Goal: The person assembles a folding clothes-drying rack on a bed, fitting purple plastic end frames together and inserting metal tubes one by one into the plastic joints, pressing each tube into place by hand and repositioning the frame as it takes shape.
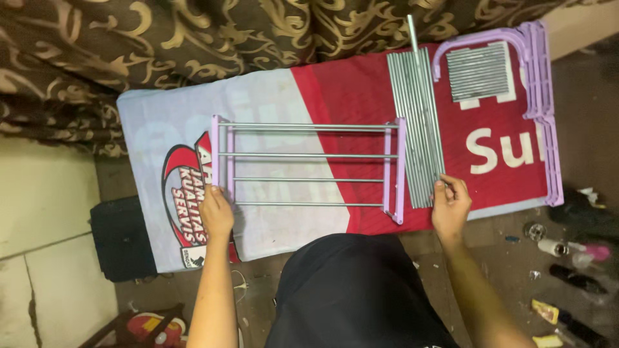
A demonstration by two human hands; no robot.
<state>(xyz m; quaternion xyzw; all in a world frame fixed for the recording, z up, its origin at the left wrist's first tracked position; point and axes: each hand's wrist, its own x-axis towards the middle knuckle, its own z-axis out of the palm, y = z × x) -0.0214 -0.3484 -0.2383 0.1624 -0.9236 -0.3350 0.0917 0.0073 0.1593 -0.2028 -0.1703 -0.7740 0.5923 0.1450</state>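
Observation:
A partly built rack [309, 156] lies on a red, white and grey banner sheet [361, 96]: two purple plastic side bars joined by several metal rods. My left hand [216, 212] presses on the near end of the left purple bar. My right hand [450, 205] pinches the near end of a rod in the bundle of long metal rods [418, 122] lying right of the rack. A stack of shorter rods [478, 71] lies farther right, inside curved purple frame pieces [541, 96].
A brown and gold patterned fabric [193, 38] lies beyond the sheet. A black box [121, 238] sits at the left. Small bottles and tubes [574, 258] are scattered on the floor at the right. My dark-clothed lap [354, 290] is at the bottom centre.

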